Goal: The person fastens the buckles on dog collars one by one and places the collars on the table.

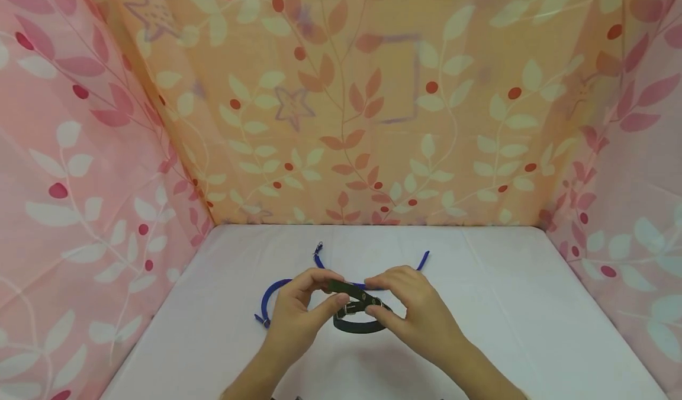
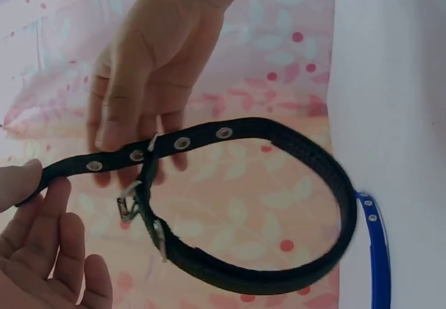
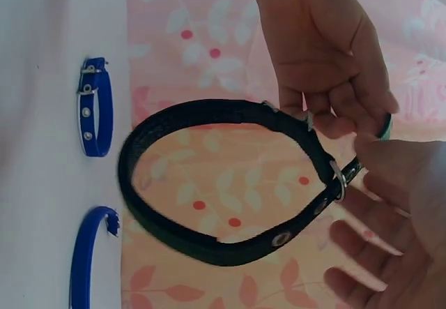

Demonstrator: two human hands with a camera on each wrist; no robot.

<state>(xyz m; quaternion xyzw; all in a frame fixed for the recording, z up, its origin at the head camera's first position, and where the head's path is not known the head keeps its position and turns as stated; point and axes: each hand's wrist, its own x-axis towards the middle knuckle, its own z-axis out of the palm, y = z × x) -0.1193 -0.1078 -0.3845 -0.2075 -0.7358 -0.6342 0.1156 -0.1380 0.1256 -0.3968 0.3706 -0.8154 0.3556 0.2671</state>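
Both hands hold a dark green buckle collar (image 1: 359,327) up over the white table, its strap curved into a loop. My left hand (image 1: 298,314) pinches the free end between thumb and fingers. My right hand (image 1: 418,305) grips the strap close to the buckle, thumb in front. Metal eyelets line the strap, which passes through a metal loop (image 3: 339,181) in the right wrist view. The buckle (image 2: 129,204) shows just below the strap in the left wrist view. Fingers hide part of the strap in the head view.
Behind the hands, a blue collar (image 1: 270,296) lies curved on the white table (image 1: 506,317). More blue strap (image 1: 423,261) shows farther back, with a buckled end (image 1: 318,252). Patterned cloth walls (image 1: 341,122) enclose the back and both sides.
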